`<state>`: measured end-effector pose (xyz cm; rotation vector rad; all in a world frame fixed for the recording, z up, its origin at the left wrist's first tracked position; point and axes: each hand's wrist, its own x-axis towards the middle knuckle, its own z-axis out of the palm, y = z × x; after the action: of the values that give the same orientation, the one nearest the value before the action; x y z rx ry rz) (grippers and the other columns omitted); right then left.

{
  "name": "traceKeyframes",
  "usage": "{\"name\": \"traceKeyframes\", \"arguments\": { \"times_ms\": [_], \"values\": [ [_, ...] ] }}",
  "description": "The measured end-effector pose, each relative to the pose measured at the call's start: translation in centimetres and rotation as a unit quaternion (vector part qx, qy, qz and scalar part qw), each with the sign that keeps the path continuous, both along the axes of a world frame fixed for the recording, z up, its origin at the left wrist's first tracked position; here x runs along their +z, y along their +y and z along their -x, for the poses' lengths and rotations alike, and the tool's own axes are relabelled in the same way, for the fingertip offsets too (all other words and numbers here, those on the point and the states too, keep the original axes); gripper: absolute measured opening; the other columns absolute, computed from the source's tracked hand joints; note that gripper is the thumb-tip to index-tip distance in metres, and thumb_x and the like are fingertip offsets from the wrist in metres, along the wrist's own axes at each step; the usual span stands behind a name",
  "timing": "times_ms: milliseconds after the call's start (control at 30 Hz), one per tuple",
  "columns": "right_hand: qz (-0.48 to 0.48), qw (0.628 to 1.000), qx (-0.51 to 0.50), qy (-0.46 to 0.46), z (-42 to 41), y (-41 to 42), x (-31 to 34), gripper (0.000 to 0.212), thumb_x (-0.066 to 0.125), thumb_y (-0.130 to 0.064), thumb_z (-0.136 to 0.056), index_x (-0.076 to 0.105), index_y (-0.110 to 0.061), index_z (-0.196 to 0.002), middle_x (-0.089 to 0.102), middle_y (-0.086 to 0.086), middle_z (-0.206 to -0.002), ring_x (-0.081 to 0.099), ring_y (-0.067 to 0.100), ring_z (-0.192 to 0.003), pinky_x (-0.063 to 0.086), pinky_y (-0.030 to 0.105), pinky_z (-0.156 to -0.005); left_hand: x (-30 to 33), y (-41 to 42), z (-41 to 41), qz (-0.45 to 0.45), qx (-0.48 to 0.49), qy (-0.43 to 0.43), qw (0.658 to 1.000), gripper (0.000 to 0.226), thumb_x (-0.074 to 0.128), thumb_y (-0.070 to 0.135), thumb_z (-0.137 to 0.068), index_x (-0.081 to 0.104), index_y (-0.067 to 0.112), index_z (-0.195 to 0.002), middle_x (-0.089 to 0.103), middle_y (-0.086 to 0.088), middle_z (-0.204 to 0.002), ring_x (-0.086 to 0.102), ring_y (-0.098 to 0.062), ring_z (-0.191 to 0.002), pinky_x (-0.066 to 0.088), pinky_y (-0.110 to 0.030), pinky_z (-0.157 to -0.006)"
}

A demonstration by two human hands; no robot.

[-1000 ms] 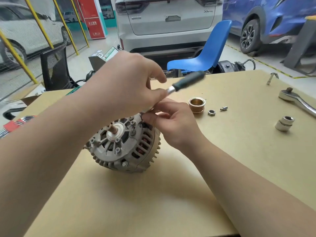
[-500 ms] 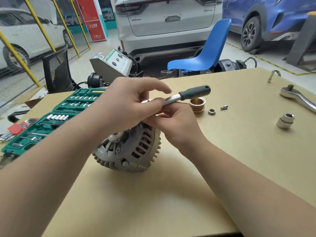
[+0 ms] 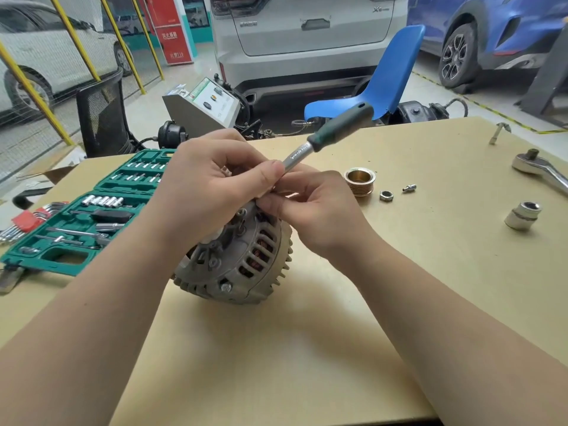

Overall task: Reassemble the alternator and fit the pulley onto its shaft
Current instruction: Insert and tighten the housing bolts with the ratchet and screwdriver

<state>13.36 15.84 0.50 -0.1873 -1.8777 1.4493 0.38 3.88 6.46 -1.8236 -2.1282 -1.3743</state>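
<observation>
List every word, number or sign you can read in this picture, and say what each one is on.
"X" followed by blurred letters: badge on the white car's tailgate.
Red sign: light characters, too blurred to read.
Ratchet shank: engraved print, too small to read.
Grey machine's panel: labels unreadable.
Nothing else bears legible text.

Beyond the hands' grip, a white car's tailgate bears an "X" badge; the other lettering is illegible.
</observation>
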Motion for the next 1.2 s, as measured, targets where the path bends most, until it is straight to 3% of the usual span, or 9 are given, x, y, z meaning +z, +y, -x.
{"name": "traceKeyframes", "arguments": {
  "times_ms": [233,400,567,800,900,1033,1200],
  "values": [
    [0.038,0.999,0.011,-0.019,0.1,0.1,0.4,0.015,0.083,-0.009,-0.086,0.083,-0.010,-0.101,0.079,0.005,-0.101,0.074,0.025,-0.097,0.059,0.052,-0.094,-0.5,-0.1,-0.4,-0.041,0.017,0.036,0.998,0.010,0.079,0.037,-0.096,0.084,0.028,-0.095,0.065,0.005,-0.080,0.062,-0.012,-0.075,0.044,-0.019,-0.060],
    [0.022,0.999,0.016,-0.037,-0.4,0.2,0.6,0.014,0.080,-0.009,-0.090,0.081,-0.010,-0.104,0.077,0.004,-0.104,0.071,0.025,-0.100,0.057,0.052,-0.096,-0.9,0.0,-0.7,-0.063,0.024,0.062,0.996,0.012,0.077,0.039,-0.097,0.083,0.029,-0.096,0.063,0.006,-0.075,0.058,-0.008,-0.070,0.036,-0.011,-0.060],
    [-0.015,0.997,0.040,-0.069,-0.9,0.9,1.2,0.019,0.070,-0.006,-0.098,0.080,-0.006,-0.114,0.075,-0.002,-0.115,0.068,0.013,-0.111,0.056,0.036,-0.103,-1.1,-0.2,-0.6,-0.073,0.014,0.054,0.996,0.006,0.077,0.038,-0.098,0.080,0.034,-0.096,0.058,0.007,-0.072,0.055,-0.010,-0.068,0.035,-0.015,-0.060],
    [0.008,0.998,0.020,-0.067,-0.5,0.6,1.3,0.017,0.079,-0.004,-0.090,0.079,-0.003,-0.107,0.079,0.013,-0.099,0.073,0.032,-0.101,0.056,0.058,-0.095,-1.1,-0.1,-0.5,-0.068,0.007,0.042,0.997,0.004,0.079,0.040,-0.096,0.080,0.036,-0.097,0.060,0.007,-0.074,0.056,-0.009,-0.069,0.036,-0.014,-0.059],
    [0.006,0.997,0.024,-0.069,-0.6,0.6,1.3,0.018,0.079,-0.007,-0.090,0.079,-0.006,-0.108,0.078,0.010,-0.102,0.071,0.032,-0.103,0.056,0.056,-0.096,-1.1,-0.1,-0.4,-0.069,0.009,0.038,0.997,0.007,0.078,0.041,-0.096,0.081,0.035,-0.097,0.062,0.000,-0.075,0.056,-0.010,-0.069,0.037,-0.016,-0.058],
    [-0.031,0.994,0.039,-0.093,-1.0,0.9,1.5,0.022,0.067,-0.006,-0.100,0.079,-0.009,-0.117,0.074,-0.001,-0.118,0.067,0.015,-0.112,0.054,0.039,-0.104,-1.2,-0.2,-0.4,-0.072,0.005,0.030,0.997,0.004,0.078,0.041,-0.097,0.080,0.038,-0.097,0.061,0.004,-0.074,0.056,-0.008,-0.069,0.037,-0.014,-0.060],
    [-0.043,0.996,0.016,-0.081,-0.4,0.5,1.3,0.022,0.067,0.000,-0.097,0.078,-0.004,-0.116,0.076,0.010,-0.111,0.071,0.027,-0.108,0.057,0.052,-0.097,-1.3,-0.1,-0.2,-0.076,-0.001,0.022,0.997,0.009,0.080,0.041,-0.095,0.082,0.035,-0.101,0.056,0.016,-0.070,0.054,-0.004,-0.066,0.033,-0.010,-0.058]
  ]
}}
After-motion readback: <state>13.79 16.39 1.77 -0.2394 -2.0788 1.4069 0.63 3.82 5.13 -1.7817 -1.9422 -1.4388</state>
